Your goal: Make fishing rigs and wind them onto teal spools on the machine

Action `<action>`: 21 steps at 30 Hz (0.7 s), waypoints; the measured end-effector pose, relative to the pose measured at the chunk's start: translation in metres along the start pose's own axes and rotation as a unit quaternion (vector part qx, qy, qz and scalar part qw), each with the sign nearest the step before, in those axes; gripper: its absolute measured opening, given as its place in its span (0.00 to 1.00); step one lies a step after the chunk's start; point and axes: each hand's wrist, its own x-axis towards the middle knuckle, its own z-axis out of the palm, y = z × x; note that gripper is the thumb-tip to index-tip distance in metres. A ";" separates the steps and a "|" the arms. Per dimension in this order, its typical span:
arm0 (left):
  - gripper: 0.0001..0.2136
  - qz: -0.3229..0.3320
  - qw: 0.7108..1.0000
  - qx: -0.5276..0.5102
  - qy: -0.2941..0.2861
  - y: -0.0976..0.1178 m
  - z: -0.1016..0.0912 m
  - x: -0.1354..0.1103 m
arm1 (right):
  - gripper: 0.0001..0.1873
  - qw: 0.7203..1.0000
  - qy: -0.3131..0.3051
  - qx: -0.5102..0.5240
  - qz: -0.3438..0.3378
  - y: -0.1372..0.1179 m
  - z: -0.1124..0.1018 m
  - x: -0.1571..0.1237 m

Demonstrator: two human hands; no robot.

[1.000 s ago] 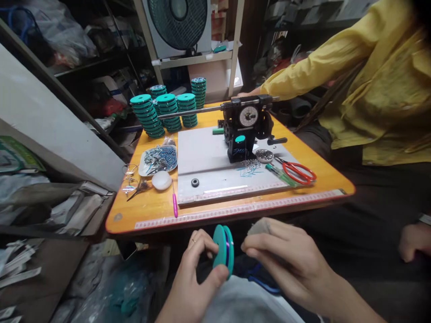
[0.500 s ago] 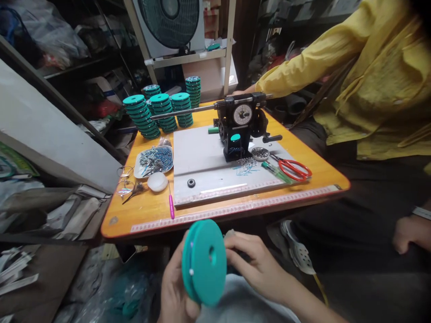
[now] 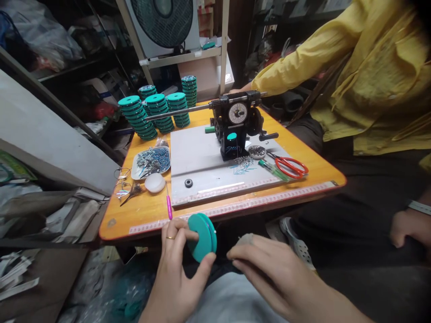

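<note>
Teal spool [image 3: 204, 242] rests in the left hand [image 3: 182, 267], whose thumb presses its rim while a finger meets its flat side; the right hand [image 3: 274, 267], well apart to the right, has thumb and forefinger tips together, holding what, if anything, I cannot tell. Compared with half a second ago, the spool's broad face now turns toward the left fingers, and the right hand is no longer close behind it. Just beyond the left fingers lies a purple-handled tool [image 3: 169, 208].
</note>
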 end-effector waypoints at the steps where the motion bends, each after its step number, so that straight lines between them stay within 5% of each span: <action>1: 0.07 -0.023 0.998 -0.039 -0.044 0.000 -0.002 -0.001 | 0.08 0.999 0.013 -0.025 -0.023 0.001 -0.003 0.001; 5: 0.10 -0.071 0.962 -0.194 -0.180 -0.001 -0.009 -0.003 | 0.11 0.997 -0.016 -0.030 -0.070 0.005 -0.016 0.009; 10: 0.17 -0.082 0.886 -0.374 -0.263 -0.002 -0.004 -0.006 | 0.10 0.991 -0.073 0.107 -0.034 0.012 -0.027 0.023; 13: 0.18 -0.071 0.856 -0.435 -0.271 0.002 0.000 -0.007 | 0.08 0.985 -0.085 0.149 -0.011 0.016 -0.029 0.025; 21: 0.21 -0.057 0.846 -0.474 -0.240 0.006 0.003 -0.003 | 0.12 0.979 -0.067 0.190 -0.010 0.015 -0.027 0.025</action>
